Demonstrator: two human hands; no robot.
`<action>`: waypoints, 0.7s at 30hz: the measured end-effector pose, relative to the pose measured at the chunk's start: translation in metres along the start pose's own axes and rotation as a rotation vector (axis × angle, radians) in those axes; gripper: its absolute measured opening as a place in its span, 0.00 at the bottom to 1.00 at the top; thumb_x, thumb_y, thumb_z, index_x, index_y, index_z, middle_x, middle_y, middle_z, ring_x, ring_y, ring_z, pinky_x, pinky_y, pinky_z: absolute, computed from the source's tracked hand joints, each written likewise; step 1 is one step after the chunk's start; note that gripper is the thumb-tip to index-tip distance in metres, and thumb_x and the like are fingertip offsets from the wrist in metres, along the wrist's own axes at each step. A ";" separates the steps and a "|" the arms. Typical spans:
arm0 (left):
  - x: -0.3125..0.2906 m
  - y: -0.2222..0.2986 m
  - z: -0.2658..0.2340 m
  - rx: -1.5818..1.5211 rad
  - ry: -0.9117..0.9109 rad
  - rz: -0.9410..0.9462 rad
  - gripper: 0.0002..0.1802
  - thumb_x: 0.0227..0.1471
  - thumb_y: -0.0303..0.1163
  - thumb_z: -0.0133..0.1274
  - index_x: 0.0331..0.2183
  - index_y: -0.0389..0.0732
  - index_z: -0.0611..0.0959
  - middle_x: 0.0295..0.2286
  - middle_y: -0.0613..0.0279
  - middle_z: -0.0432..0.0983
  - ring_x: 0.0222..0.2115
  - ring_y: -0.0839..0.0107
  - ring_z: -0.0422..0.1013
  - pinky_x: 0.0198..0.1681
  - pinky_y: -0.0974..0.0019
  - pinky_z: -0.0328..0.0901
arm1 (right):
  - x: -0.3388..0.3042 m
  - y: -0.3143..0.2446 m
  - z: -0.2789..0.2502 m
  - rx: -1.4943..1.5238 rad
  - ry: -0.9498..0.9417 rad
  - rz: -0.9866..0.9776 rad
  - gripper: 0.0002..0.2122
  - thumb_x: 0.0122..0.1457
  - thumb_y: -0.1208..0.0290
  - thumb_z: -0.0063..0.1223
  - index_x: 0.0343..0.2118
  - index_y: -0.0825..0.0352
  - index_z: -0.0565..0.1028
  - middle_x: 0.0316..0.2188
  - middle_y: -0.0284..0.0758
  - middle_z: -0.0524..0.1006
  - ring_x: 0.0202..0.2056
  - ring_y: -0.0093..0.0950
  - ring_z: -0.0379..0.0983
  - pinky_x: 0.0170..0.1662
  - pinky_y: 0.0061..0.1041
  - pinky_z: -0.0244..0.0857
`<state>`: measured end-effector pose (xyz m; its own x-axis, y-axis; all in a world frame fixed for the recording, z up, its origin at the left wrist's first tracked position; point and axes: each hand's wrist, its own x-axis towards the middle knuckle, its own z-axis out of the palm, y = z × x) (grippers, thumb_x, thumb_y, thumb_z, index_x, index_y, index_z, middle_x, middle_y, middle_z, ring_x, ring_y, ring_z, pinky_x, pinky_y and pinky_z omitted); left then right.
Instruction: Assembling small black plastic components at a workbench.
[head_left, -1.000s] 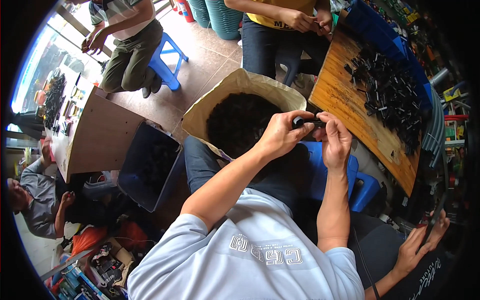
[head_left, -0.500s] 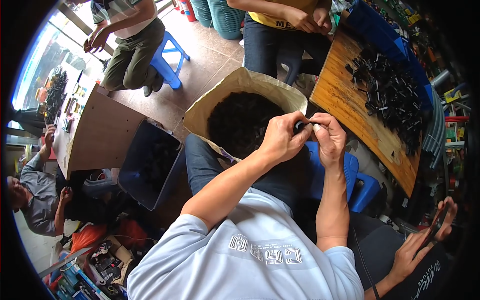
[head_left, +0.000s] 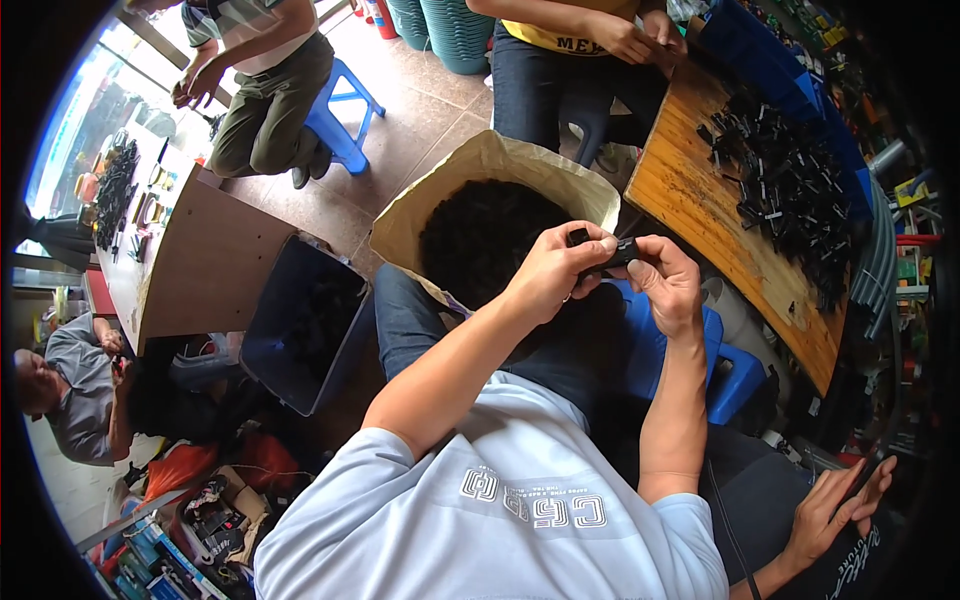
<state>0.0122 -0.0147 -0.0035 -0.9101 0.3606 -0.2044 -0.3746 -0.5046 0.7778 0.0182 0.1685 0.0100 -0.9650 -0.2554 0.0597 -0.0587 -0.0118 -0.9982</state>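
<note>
Both my hands meet over the right rim of a tan sack (head_left: 400, 235) that stands before my knees, with many small black parts (head_left: 480, 230) in it. Between them is a small black plastic part (head_left: 622, 254), roughly oblong. My left hand (head_left: 562, 262) has its fingers closed round one end, where a dark squarish piece sticks up by the thumb. My right hand (head_left: 667, 282) pinches the other end between thumb and fingers. The part's exact kind is too small to make out, and my fingers cover much of it.
On the right, a wooden table (head_left: 690, 190) bears a heap of black parts (head_left: 785, 185). A blue stool (head_left: 735, 385) stands below my right forearm. Left of my knee is a dark blue bin (head_left: 300, 390). Co-workers sit ahead, at the left, and at the lower right.
My hands have moved slightly apart and turned, so more of the black part shows between them. The person at the left has brought both hands together.
</note>
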 end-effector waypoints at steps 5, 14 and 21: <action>-0.004 0.006 -0.005 0.096 -0.061 -0.121 0.15 0.52 0.34 0.58 0.39 0.33 0.79 0.21 0.68 0.72 0.19 0.84 0.64 0.18 0.79 0.54 | -0.002 0.001 -0.008 -0.105 -0.047 0.049 0.08 0.60 0.72 0.53 0.37 0.72 0.74 0.25 0.31 0.75 0.23 0.16 0.66 0.29 0.14 0.61; 0.001 0.010 -0.021 -0.019 -0.117 -0.180 0.17 0.52 0.25 0.51 0.45 0.30 0.78 0.25 0.64 0.74 0.16 0.81 0.63 0.17 0.77 0.56 | 0.002 0.010 -0.009 0.000 -0.073 0.031 0.07 0.61 0.72 0.52 0.35 0.72 0.74 0.24 0.30 0.74 0.22 0.16 0.67 0.28 0.14 0.62; -0.002 0.018 -0.024 0.835 -0.117 0.092 0.24 0.52 0.29 0.55 0.51 0.33 0.74 0.41 0.54 0.78 0.35 0.72 0.74 0.41 0.69 0.68 | 0.008 0.015 -0.010 -0.001 0.032 0.076 0.07 0.62 0.71 0.51 0.34 0.71 0.73 0.22 0.30 0.72 0.21 0.16 0.65 0.26 0.14 0.60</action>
<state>0.0031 -0.0432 -0.0032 -0.8891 0.4485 -0.0914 -0.0040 0.1920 0.9814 0.0072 0.1763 -0.0041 -0.9743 -0.2249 -0.0162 0.0149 0.0074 -0.9999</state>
